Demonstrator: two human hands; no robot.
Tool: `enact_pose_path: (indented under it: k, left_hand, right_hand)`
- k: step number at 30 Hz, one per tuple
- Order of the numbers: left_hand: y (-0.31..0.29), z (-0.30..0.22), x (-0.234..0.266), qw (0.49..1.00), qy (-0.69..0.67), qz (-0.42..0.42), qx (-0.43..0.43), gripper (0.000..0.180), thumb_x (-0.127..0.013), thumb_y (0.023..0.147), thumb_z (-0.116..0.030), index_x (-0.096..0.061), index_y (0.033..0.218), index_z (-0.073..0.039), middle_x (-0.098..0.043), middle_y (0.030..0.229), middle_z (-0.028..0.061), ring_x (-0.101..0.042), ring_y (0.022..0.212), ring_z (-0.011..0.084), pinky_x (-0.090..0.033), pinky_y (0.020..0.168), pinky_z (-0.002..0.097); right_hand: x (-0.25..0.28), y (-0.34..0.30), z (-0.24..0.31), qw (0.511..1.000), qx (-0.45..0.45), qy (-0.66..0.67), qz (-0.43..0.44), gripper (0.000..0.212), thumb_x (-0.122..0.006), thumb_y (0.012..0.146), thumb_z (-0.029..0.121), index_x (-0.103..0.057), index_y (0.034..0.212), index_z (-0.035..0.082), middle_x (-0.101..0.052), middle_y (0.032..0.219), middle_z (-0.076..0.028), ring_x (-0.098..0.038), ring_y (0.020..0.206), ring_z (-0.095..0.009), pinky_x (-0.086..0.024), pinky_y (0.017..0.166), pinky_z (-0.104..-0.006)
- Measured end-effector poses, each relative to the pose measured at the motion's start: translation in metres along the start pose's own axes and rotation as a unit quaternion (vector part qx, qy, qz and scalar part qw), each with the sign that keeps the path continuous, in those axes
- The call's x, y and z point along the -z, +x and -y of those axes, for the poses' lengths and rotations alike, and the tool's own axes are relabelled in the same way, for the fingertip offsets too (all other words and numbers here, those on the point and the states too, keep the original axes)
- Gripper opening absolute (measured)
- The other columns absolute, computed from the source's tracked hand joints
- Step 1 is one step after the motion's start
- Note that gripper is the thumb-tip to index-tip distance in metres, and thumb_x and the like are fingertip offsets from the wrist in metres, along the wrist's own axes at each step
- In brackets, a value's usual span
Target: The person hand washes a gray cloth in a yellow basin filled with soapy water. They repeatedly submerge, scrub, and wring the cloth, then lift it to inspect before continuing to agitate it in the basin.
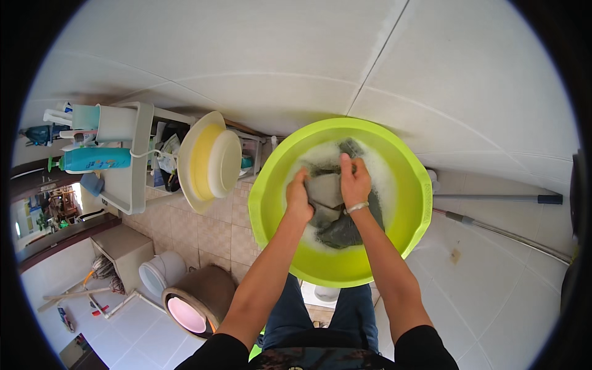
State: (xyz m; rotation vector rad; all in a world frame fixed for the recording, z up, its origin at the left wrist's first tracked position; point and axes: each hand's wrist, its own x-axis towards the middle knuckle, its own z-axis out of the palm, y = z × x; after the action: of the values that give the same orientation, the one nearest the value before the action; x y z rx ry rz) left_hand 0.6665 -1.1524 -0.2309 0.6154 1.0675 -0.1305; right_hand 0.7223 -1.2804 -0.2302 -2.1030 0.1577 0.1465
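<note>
A large lime-green basin point(263, 203) holds sudsy water with white foam point(387, 179). Inside it lies a wet grey cloth point(325, 190), bunched up, its darker folds point(343, 234) spread in the water toward me; whether it is one piece or more I cannot tell. My left hand point(298, 198) is closed on the cloth's left side. Opposite it, my right hand point(355, 182) grips the cloth's right side, thumb and fingers pinched near the top. A light-coloured bracelet point(357, 207) circles my right wrist. The cloth hides parts of the fingers.
A white shelf point(143, 166) with bottles and a blue-green bottle point(98, 159) stands left, a yellow-and-white basin point(209, 163) hanging off it. Below are a white bucket point(161, 271) and a brown bin point(213, 296). Poles point(505, 231) lean right. A tiled wall point(259, 49) rises behind.
</note>
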Motion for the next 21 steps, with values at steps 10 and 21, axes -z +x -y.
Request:
enact_pose_path:
  k: [10, 21]
  left_hand:
    - [0.044, 0.036, 0.013, 0.606, 0.777, -0.002, -0.171, 0.03, -0.059, 0.088, -0.026, -0.067, 0.094, 0.002, -0.065, 0.106, 0.0269, -0.062, 0.099, 0.0451, -0.047, 0.084, 0.0518]
    - [0.035, 0.029, 0.041, 0.983, 0.031, 0.18, 0.011, 0.033, -0.056, 0.097, -0.037, -0.064, 0.094, -0.006, -0.063, 0.085, 0.0051, -0.057, 0.075, 0.0157, -0.048, 0.067, 0.0327]
  right_hand:
    - [-0.034, 0.005, -0.056, 0.849, 0.109, -0.452, 0.252, 0.023, -0.056, 0.088, 0.021, -0.06, 0.1, 0.002, -0.062, 0.093, -0.018, -0.059, 0.09, -0.036, -0.045, 0.084, -0.048]
    - [0.009, -0.078, 0.059, 0.944, 0.301, 0.016, 0.131, 0.028, -0.067, 0.085, 0.026, -0.056, 0.069, 0.006, -0.052, 0.063, -0.012, -0.053, 0.054, -0.032, -0.042, 0.051, -0.0404]
